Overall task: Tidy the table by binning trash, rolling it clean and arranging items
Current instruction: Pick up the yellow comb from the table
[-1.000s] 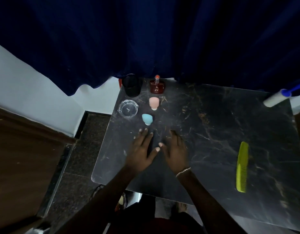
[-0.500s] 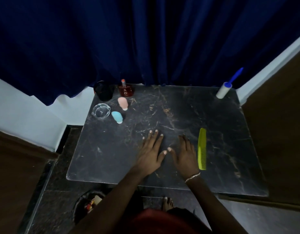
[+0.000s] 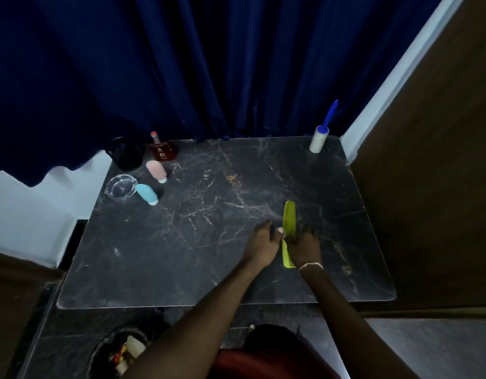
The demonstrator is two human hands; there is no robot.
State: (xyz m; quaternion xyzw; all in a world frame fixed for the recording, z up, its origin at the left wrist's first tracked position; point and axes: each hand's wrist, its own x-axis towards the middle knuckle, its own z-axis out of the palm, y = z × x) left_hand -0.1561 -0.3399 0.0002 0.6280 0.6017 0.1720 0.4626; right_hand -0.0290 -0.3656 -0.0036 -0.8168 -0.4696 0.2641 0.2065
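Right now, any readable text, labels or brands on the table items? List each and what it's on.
Dark red perfume bottle: a pale mark on its front face, too blurred to read.
Lint roller, yellow-green comb, pink bottle, blue bottle, glass ashtray, black cup: no text visible.
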